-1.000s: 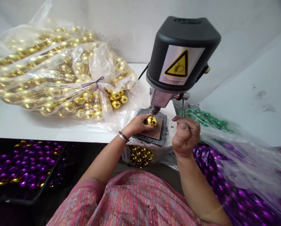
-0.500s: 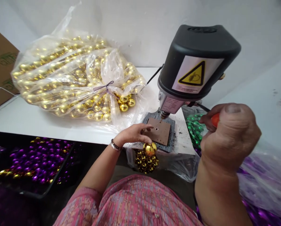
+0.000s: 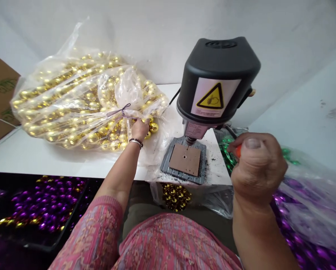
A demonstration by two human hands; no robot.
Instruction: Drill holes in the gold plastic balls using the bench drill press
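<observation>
My left hand (image 3: 140, 129) is at the mouth of a big clear plastic bag (image 3: 131, 84), touching shiny gold balls (image 3: 154, 127) that show at the opening. Its fingertips are partly hidden among the balls, so I cannot tell whether they grip one. My right hand (image 3: 258, 168) is closed round the orange-tipped lever handle (image 3: 239, 150) of a small black drill press (image 3: 221, 71). Below the chuck (image 3: 189, 140), a brown board (image 3: 185, 159) with a small hole lies on the grey base (image 3: 165, 165), with no ball on it.
Gold balls (image 3: 176, 197) lie in a clear bag below the table edge. On the lower left is a black crate (image 3: 52, 243) of purple and gold balls. Green balls (image 3: 227, 150) and bagged purple ones (image 3: 291, 225) are on the right. A cardboard box (image 3: 0, 90) stands at far left.
My left hand has moved from the board's front edge up and left to the bag's mouth. The gold ball beside it has left its fingers. My right hand still grips the lever.
</observation>
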